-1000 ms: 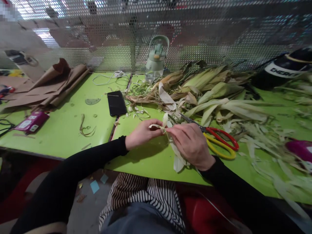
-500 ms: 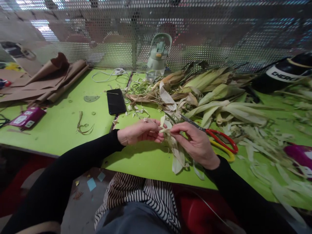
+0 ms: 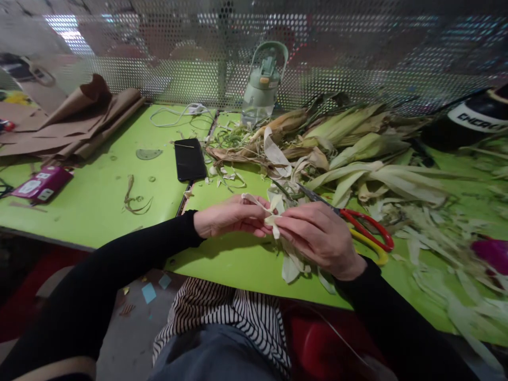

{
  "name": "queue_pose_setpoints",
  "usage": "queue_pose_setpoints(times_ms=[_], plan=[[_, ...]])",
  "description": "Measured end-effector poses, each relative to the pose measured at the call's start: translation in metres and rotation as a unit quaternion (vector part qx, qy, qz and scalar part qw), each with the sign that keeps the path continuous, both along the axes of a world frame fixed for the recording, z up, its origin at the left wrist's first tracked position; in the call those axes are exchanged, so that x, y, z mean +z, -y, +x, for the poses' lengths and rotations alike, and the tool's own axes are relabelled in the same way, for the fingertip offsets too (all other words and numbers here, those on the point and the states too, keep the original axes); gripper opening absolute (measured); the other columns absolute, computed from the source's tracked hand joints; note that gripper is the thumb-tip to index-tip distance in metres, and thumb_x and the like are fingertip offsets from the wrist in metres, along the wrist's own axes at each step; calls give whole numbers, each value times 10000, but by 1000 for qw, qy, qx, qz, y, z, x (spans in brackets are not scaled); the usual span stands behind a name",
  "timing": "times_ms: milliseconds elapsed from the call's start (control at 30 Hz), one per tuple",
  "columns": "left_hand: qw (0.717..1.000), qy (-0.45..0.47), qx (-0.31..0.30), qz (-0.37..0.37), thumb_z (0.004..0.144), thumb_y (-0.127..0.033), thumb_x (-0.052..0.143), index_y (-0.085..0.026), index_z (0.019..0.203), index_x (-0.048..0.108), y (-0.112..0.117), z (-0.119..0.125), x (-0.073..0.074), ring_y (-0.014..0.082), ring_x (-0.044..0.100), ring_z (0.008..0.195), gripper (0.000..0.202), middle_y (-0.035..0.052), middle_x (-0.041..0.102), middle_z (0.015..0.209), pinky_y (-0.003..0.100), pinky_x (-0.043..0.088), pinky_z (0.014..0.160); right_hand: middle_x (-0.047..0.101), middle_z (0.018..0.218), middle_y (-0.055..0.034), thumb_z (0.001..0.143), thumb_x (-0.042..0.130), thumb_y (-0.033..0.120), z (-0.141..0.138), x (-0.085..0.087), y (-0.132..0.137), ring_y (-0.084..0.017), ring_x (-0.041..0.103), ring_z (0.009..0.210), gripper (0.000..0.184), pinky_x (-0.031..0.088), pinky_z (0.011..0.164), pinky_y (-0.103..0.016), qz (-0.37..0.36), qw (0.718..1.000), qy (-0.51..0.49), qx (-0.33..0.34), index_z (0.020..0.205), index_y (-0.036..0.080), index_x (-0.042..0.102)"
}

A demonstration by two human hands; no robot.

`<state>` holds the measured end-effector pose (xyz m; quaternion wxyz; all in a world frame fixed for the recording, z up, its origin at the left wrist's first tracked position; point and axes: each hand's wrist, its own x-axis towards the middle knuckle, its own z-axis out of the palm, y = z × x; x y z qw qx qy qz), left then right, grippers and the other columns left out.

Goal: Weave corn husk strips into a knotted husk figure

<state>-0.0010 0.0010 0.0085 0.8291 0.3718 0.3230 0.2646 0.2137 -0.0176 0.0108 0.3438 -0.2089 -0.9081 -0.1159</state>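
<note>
Pale corn husk strips (image 3: 273, 211) are pinched between my two hands, just above the green table. My left hand (image 3: 238, 216) is closed on the husk from the left, its fingers curled and a thin strip rising over the thumb. From the right, my right hand (image 3: 323, 238) grips the same husk with thumb and fingertips, hiding part of it. Loose husk pieces (image 3: 291, 269) lie beneath the hands. Scissors with red and yellow handles (image 3: 367, 227) rest on the table just beyond my right hand, their blades pointing away to the left.
A heap of corn husks (image 3: 349, 132) spreads across the back right. A black phone (image 3: 190, 160), a green bottle (image 3: 261, 87), a white cable (image 3: 180, 114) and brown paper (image 3: 75, 124) lie or stand farther back. At left is a purple box (image 3: 42, 184); a dark bottle (image 3: 468, 121) is at right.
Both hands still hold the husk; the right fingers have shifted and cover more of it. A thin strip now stands out above my left thumb. The view has tilted slightly.
</note>
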Motion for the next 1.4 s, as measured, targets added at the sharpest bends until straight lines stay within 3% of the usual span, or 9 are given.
queue_pose_setpoints(times_ms=[200,333,433,533,767,967,1133,1267,1400], plan=[[980,-72,67,175,849,-134,646,-135,971,559,10,7,-3,70,611,627,150,-31,632,719,228,507,667,717,923,-76,829,657,91,-9,-4,4,-223,658,842,203,558,752,-372,-19,999,-39,-30,978,216,600],[897,-198,103,382,836,-143,626,-139,1001,607,17,9,-8,87,555,653,166,-29,621,733,231,451,669,660,785,-36,887,592,117,-19,-7,11,-164,627,682,99,533,604,-300,-123,986,-73,-79,888,202,542],[862,-236,103,437,832,-159,609,-146,1020,615,20,8,-7,102,553,673,188,-8,647,794,235,434,668,626,742,1,921,585,179,-22,-9,16,-121,591,592,56,482,510,-242,-266,947,-129,-126,898,203,540],[873,-225,94,423,834,-169,597,-146,1004,609,22,7,-3,104,547,686,172,2,650,820,235,427,675,626,746,9,914,620,279,-20,-12,17,-121,586,605,93,479,533,-246,-396,887,-193,-141,879,212,566],[946,-107,65,299,863,-331,666,-135,904,588,18,6,0,82,495,620,215,-29,563,705,216,408,598,671,804,9,820,751,423,-17,-13,10,-147,655,713,347,547,629,-268,-507,803,-301,-85,1043,224,574],[985,-3,69,157,871,-365,692,-125,887,597,15,8,-3,104,636,739,259,23,664,815,254,527,732,688,816,24,869,710,242,-15,-15,12,-127,650,696,63,532,636,-262,-391,875,-279,-63,905,248,658],[994,44,77,65,855,-372,719,-129,879,594,18,12,-8,115,665,742,275,24,679,796,248,547,700,728,870,14,867,676,135,-9,-18,11,-157,660,773,160,531,709,-311,-260,939,-222,-40,930,281,696],[990,61,88,91,863,-383,706,-119,876,612,18,13,-6,97,658,731,280,15,674,784,239,546,716,724,870,9,865,697,182,-10,-20,11,-163,670,756,137,549,689,-315,-284,926,-247,-43,951,288,691],[988,80,68,113,743,-226,816,-122,921,616,16,12,-2,92,661,765,287,6,695,828,242,539,773,721,899,2,892,686,290,-14,-20,12,-148,685,735,60,576,652,-288,-345,884,-302,-86,945,268,665]])
